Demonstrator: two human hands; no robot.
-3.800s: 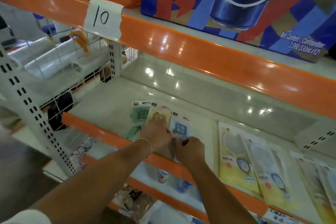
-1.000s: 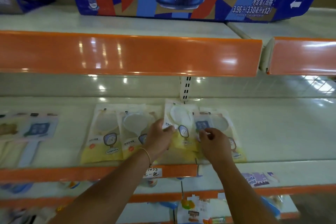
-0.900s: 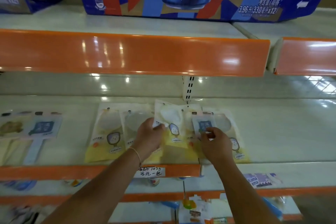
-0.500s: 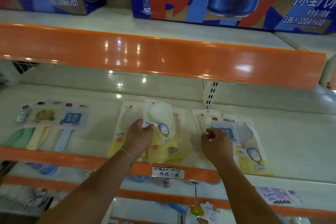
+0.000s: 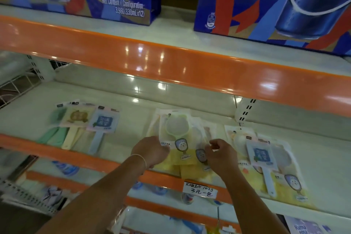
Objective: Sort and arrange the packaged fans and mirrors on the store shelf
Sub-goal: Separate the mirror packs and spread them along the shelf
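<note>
Head view: left hand (image 5: 152, 151) grasps the top mirror packet (image 5: 177, 135); right hand (image 5: 221, 155), fingers curled, pinches a packet edge beside it.

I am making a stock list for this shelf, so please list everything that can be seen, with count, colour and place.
Packaged flat hand fans: about three, green, yellow and blue, overlapped at the middle shelf's left.
Blue packaged fan: one, lying on the right mirror packs.
Yellow-and-clear mirror packs: a stack, exact count unclear, shelf centre; more at right.
Blue printed drink cartons: two, on the top shelf.
Orange shelf edge strip: several, one per shelf front.
Handwritten white price label: one, on the middle shelf's edge.
Lower-shelf goods: blurred, count unclear.
Left hand: holds the top centre pack; thin bracelet on the wrist.
Right hand: fingers curled over the centre stack.
</note>
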